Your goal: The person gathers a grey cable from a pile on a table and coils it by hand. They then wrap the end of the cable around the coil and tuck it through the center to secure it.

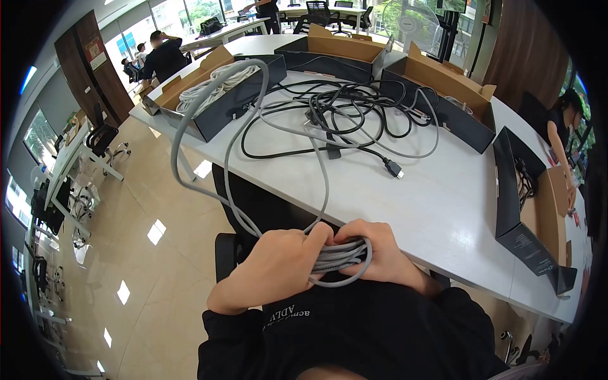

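Observation:
My left hand (277,259) and my right hand (375,246) are closed around a bundled coil of grey cable (339,258), held in front of my chest at the table's near edge. From the coil, a large loose loop rises to the left past the edge, and another length runs up onto the white table (437,206). Ahead of my hands lies a tangle of black cables (329,107) with some grey cable among them. One black cable ends in an HDMI plug (392,168), pointing toward me.
Open cardboard boxes ring the table: one holds white cables (218,85), another at right holds black cable (524,183). A back box (332,60) and a back-right box (443,104) stand behind the tangle. A person (560,130) works at the far right; others are in the background.

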Demonstrator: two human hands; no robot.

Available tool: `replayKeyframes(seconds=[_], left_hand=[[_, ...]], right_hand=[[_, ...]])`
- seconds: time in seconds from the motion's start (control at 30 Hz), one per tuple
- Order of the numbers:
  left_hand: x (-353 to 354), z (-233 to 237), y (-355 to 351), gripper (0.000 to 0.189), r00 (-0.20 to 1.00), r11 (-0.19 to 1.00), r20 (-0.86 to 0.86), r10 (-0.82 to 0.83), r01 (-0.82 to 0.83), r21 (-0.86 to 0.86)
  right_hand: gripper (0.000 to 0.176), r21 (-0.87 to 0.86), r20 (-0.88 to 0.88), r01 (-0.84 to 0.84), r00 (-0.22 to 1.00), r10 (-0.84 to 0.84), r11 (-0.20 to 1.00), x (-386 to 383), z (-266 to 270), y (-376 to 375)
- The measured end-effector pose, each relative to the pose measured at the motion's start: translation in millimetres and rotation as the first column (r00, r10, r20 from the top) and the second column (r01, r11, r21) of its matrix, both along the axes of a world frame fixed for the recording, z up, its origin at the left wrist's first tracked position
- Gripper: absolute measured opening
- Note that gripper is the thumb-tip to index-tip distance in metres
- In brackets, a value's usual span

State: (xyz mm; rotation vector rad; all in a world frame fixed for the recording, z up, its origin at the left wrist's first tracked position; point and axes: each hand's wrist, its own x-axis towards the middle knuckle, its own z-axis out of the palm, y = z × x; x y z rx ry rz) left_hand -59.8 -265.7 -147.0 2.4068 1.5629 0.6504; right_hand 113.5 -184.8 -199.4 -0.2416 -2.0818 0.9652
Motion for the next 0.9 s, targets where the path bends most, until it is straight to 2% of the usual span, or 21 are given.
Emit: replayKeyframes(seconds=[0.1, 0.2, 0.27, 0.3, 0.4, 0.43, 0.53, 0.57, 0.67, 0.7, 0.77, 0.8, 0.83, 0.87, 0.9], left_hand=[[3, -1, 1, 0.039, 0.998, 0.999, 0.056, -0.038, 0.036, 0.034], [2, 1, 10, 0.045, 0.977, 0.992, 0.175, -0.124, 0.120, 0.033], [-2, 9, 12, 0.051, 0.941, 0.980, 0.285, -0.184, 0.196, -0.016], [-5, 4, 16, 0.059, 0.933, 0.973, 0.286, -0.221, 0.231, -0.002], [-8, -3, 27, 0.058, 0.871, 0.936, 0.354, -0.341, 0.349, 0.042], [-8, -1, 30, 0.059, 0.832, 0.915, 0.410, -0.374, 0.404, 0.016], [2, -4, 32, 0.058, 0.721, 0.894, 0.620, -0.309, 0.442, -0.070], [7, -13, 36, 0.059, 0.654, 0.883, 0.673, -0.346, 0.469, -0.002], [13, -29, 48, 0.063, 0.607, 0.840, 0.672, -0.425, 0.541, 0.043], [14, -37, 52, 0.068, 0.586, 0.827, 0.680, -0.441, 0.560, 0.053], [16, -51, 53, 0.079, 0.461, 0.769, 0.806, -0.372, 0.639, -0.011], [17, -55, 51, 0.085, 0.398, 0.734, 0.858, -0.325, 0.679, -0.036], [17, -55, 48, 0.093, 0.568, 0.779, 0.765, -0.304, 0.610, -0.143], [21, -56, 46, 0.092, 0.598, 0.843, 0.716, -0.362, 0.537, -0.023], [28, -57, 44, 0.091, 0.632, 0.882, 0.659, -0.407, 0.459, 0.104]], right_hand=[[0.030, 0.090, 0.000, 0.048, 0.999, -0.048, 0.995, 7, -5, 3], [0.024, 0.085, -0.154, 0.091, 0.985, -0.077, 0.992, 9, -11, 4], [0.022, -0.005, -0.264, 0.088, 0.961, -0.087, 0.996, 11, -17, 4], [0.021, -0.049, -0.317, 0.082, 0.944, -0.094, 0.995, 12, -20, 4], [0.016, -0.077, -0.487, 0.160, 0.855, -0.177, 0.984, 7, -27, 5], [0.018, -0.298, -0.585, 0.130, 0.758, -0.289, 0.946, 1, -29, 1], [0.009, -0.512, -0.686, -0.158, 0.667, -0.291, 0.845, 4, -15, -2], [0.005, -0.517, -0.717, -0.225, 0.642, -0.273, 0.826, 4, -16, 0], [0.031, -0.590, -0.719, -0.372, 0.646, -0.257, 0.717, 4, -11, -1], [0.035, -0.539, -0.729, -0.443, 0.672, -0.132, 0.716, 7, -13, 3], [0.035, -0.644, -0.666, -0.365, 0.700, -0.258, 0.673, 8, -11, -2], [0.034, -0.665, -0.681, -0.415, 0.677, -0.278, 0.621, 8, -12, -1], [0.033, -0.681, -0.695, -0.463, 0.653, -0.301, 0.567, 7, -13, 1], [0.032, -0.691, -0.706, -0.510, 0.627, -0.329, 0.512, 7, -13, 3], [0.034, -0.642, -0.735, -0.515, 0.624, -0.265, 0.568, 5, -13, 3]])
